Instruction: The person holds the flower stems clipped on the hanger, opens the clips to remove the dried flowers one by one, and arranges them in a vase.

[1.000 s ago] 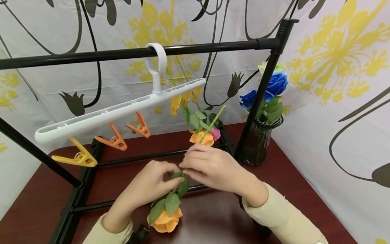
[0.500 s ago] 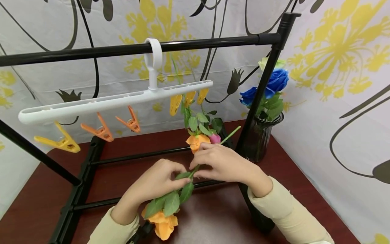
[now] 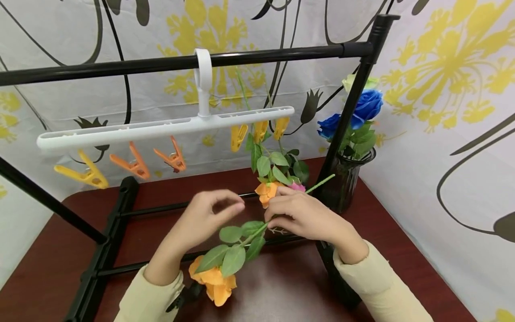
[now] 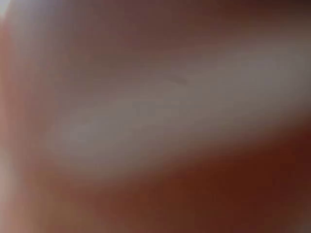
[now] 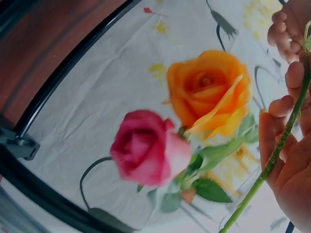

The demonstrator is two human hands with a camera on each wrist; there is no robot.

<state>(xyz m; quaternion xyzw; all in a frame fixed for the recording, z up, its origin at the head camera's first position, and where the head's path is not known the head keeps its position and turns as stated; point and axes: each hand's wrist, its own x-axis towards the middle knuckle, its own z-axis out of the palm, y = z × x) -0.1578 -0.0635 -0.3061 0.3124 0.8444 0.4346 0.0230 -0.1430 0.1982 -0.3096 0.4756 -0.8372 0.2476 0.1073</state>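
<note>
An artificial orange rose with green leaves slants across the space between my hands, its bloom low and toward me. My right hand pinches its stem, and the bare stem end sticks out to the upper right. In the right wrist view the green stem crosses the fingers. My left hand is raised beside the leaves, thumb and fingers apart, holding nothing. Behind my right hand, another orange rose and a pink rose hang head down below the white hanger. The left wrist view is a blur.
Yellow clips on the hanger's right side are near the hanging stems; a yellow clip and two orange clips dangle at left. A black rack carries the hanger. A dark glass vase with blue roses stands right.
My left hand has let go of the stem and moved up and left. My right hand has shifted right with the orange rose, whose stem end now tilts right. The hanger has swung.
</note>
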